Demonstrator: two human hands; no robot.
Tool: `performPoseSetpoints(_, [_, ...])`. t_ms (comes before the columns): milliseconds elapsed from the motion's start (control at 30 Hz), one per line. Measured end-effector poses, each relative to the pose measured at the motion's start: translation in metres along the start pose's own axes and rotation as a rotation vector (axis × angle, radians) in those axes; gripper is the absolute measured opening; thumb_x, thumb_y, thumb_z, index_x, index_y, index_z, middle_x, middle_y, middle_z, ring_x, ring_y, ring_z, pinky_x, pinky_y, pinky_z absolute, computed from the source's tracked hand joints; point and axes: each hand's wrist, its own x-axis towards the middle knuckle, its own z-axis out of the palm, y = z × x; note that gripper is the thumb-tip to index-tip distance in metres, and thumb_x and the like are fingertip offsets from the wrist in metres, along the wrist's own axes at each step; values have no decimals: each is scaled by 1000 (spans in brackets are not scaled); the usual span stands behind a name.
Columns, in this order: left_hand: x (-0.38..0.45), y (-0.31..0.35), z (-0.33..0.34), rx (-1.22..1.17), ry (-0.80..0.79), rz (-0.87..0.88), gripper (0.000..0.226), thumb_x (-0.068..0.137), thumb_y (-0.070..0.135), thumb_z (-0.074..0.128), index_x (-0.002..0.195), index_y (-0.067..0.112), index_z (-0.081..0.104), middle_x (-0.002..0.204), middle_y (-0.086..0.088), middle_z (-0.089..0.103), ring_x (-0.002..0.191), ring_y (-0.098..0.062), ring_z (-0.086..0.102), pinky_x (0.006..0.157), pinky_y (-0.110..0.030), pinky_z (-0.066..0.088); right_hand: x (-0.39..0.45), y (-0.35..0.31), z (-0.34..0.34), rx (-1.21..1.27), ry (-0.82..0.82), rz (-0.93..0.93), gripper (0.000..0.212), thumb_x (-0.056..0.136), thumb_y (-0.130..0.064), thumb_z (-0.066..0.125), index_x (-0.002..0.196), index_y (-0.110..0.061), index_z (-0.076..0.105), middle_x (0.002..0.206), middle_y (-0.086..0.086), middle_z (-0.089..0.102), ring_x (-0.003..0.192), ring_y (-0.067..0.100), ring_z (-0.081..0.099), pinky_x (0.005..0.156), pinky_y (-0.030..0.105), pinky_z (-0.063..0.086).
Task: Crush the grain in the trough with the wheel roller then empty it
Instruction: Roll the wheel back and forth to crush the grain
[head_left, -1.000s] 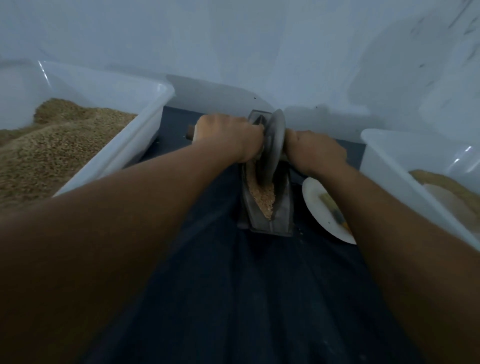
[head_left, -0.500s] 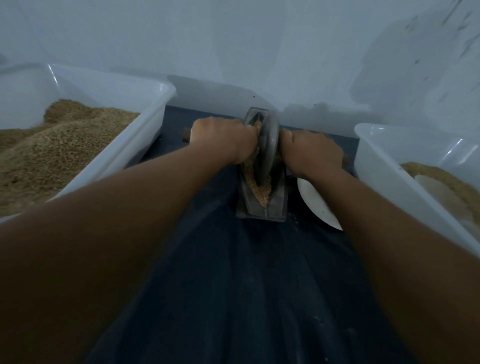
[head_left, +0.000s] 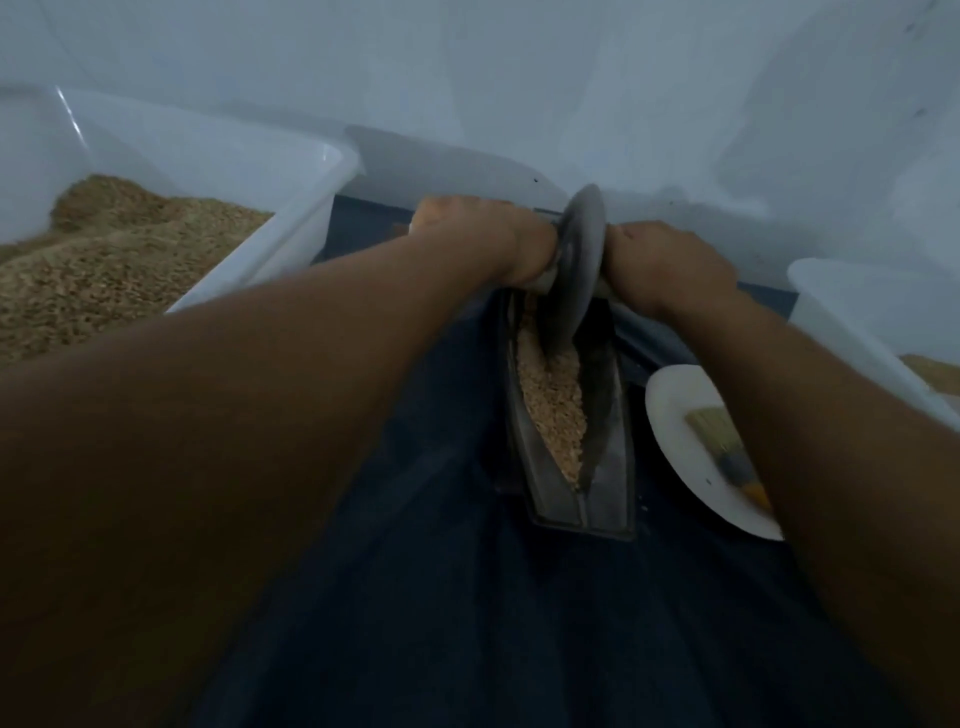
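At centre frame, the grey metal wheel roller (head_left: 577, 270) stood on edge in the far end of the dark, narrow metal trough (head_left: 608, 467), above the tan crushed grain (head_left: 553, 405). The left hand (head_left: 488, 234) and right hand (head_left: 665, 265) each gripped its axle handle, fingers curled around it.

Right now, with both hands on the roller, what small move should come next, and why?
Probably draw the wheel roller back toward the body along the trough. It stands at the far end, gripped by the left hand and the right hand, while most visible grain lies nearer, seemingly not yet fine.
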Motion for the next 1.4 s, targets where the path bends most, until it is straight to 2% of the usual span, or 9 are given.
performPoseSetpoints(133, [6,-1,0,-29,17,-13,49,92,44,33,131,24,56,144,-8,51,127,-33,49,93,-46,36,12,0,-1,14,-57,28,32,95,-44,28,99,-24,53,120,14,60,88,31,50,76,41,42])
performPoseSetpoints(233, [3,2,-1,-15,63,-2,47,93,44,35,128,25,58,141,-7,54,124,-33,51,89,-44,36,5,2,2,2,-28,14,27,100,-34,36,111,-16,53,121,19,59,95,38,57,79,45,47])
performPoseSetpoints(400, [-16,-1,6,15,70,40,22,88,41,38,94,30,56,125,-7,62,103,-32,56,76,-41,33,-19,-6,-1,39,18,31,39,101,-38,24,112,-17,56,116,17,60,82,29,46,66,39,34])
performPoseSetpoints(633, [-52,-1,18,9,192,33,33,93,42,30,88,24,57,105,-6,64,93,-34,56,74,-43,33,-63,-22,-6,99,182,164,51,94,-52,17,71,-23,52,78,3,47,69,24,42,63,34,28])
performPoseSetpoints(733, [-65,4,17,20,266,34,36,97,40,32,65,24,36,67,1,39,75,-29,49,72,-43,37,-78,-22,-6,132,163,149,50,97,-47,20,76,-20,57,77,2,48,60,19,37,57,31,25])
performPoseSetpoints(1000, [-74,5,20,38,309,53,37,97,34,33,62,24,30,60,1,32,53,-22,31,67,-43,40,-93,-21,-8,114,167,145,50,99,-47,19,73,-25,55,69,-3,41,57,16,33,52,29,18])
performPoseSetpoints(1200, [-54,3,18,52,271,69,34,95,36,34,65,23,39,90,-3,58,83,-33,53,71,-43,33,-70,-21,-3,121,172,221,46,97,-51,21,75,-26,53,84,4,49,73,25,42,59,33,26])
performPoseSetpoints(1333, [-32,-1,15,84,189,75,38,92,40,36,108,22,66,124,-8,62,108,-37,58,74,-43,32,-47,-16,-3,108,128,192,46,97,-52,19,85,-26,55,90,2,47,77,25,42,60,33,25])
performPoseSetpoints(1400, [-23,-3,12,48,131,51,37,88,42,41,108,22,65,126,-7,61,107,-36,57,75,-42,32,-35,-15,-3,119,127,185,50,96,-54,19,85,-24,58,88,4,48,70,25,42,59,31,26])
